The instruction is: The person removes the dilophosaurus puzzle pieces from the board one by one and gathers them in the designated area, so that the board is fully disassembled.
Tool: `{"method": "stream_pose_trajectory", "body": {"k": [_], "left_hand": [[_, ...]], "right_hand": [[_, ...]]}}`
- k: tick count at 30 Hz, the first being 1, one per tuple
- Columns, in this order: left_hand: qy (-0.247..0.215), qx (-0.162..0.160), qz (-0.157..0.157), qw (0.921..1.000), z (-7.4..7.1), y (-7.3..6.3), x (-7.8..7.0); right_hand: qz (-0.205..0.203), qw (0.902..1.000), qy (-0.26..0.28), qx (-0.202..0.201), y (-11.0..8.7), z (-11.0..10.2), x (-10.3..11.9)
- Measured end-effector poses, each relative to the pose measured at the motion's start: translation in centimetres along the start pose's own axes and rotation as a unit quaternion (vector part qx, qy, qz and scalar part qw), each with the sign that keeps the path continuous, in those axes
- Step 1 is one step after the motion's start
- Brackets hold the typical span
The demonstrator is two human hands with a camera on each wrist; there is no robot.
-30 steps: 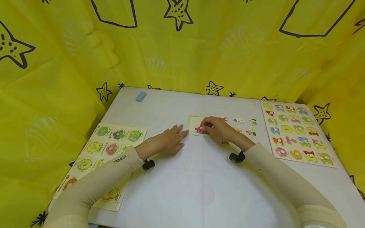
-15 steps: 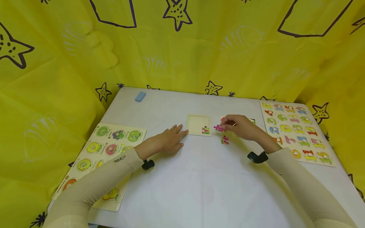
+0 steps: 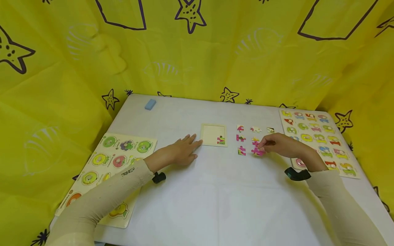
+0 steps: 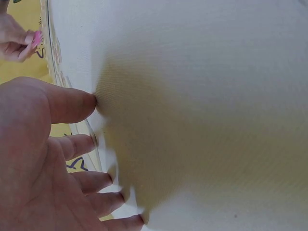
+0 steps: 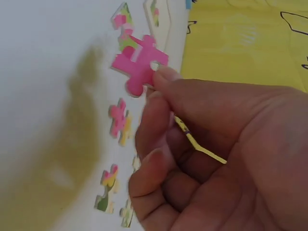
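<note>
Between thumb and index finger my right hand (image 3: 280,147) pinches a pink jigsaw piece (image 5: 140,66), held over the right-hand loose pieces. Its other fingers curl beneath, as the right wrist view shows. My left hand (image 3: 184,150) lies with fingers spread on the table, fingertips right at the left edge of a small wooden puzzle tray (image 3: 202,135). One pink-and-green piece (image 3: 221,140) sits in the tray's lower right corner. To the tray's right several loose jigsaw pieces lie in rows, among them a pink piece (image 3: 241,138) and a pink-and-green piece (image 3: 241,150).
A fruit puzzle board (image 3: 123,160) lies at the left, partly under the left sleeve. The number puzzle board (image 3: 321,138) is at the right, behind the right hand. A blue block (image 3: 150,104) rests near the back left. A yellow curtain (image 3: 197,54) hangs behind the table (image 3: 197,208).
My right hand has lifted the pink piece out of the tray and carried it right, over the loose pieces. The pink-and-green piece stays in the corner; my left hand keeps its place.
</note>
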State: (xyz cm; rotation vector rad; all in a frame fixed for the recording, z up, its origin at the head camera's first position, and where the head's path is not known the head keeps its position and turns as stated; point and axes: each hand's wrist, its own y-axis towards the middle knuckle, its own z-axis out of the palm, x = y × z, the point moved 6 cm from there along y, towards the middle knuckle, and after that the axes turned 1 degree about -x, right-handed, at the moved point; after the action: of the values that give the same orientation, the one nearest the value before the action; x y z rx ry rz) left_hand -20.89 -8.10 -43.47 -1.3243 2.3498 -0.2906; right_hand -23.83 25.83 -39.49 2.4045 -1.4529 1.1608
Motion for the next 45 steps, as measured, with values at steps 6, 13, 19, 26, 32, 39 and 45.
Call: {"method": "stream_pose_trajectory", "body": {"k": [6,13,19,26,32,39,45], "left_hand": [[0.001,0.002,-0.003,1.0,0.0,0.0,0.1],[0.002,0.0,0.0,1.0,0.0,0.1,0.0],[0.0,0.001,0.001,1.0,-0.1,0.0,0.0],[0.0,0.0,-0.001,1.0,-0.1,0.0,0.0],[-0.003,-0.002,0.002,1.0,-0.1,0.0,0.0],[-0.003,0.002,0.0,1.0,-0.2,0.0,0.0],[-0.005,0.005,-0.001,1.0,-0.3,0.1,-0.2]], "right_hand": [[0.005,0.9993,0.001,0.036,-0.1,0.9,-0.7],[0.012,0.999,-0.034,0.026,0.4,1.6,-1.0],[0.008,0.9977,-0.067,-0.006,0.8,1.9,-1.3],[0.002,0.9943,-0.097,-0.045,1.3,2.1,-0.6],[0.022,0.9938,-0.104,-0.03,1.4,2.2,0.0],[0.011,0.9955,-0.092,-0.021,2.3,1.7,1.0],[-0.009,0.9941,-0.095,-0.052,4.3,1.9,3.0]]}}
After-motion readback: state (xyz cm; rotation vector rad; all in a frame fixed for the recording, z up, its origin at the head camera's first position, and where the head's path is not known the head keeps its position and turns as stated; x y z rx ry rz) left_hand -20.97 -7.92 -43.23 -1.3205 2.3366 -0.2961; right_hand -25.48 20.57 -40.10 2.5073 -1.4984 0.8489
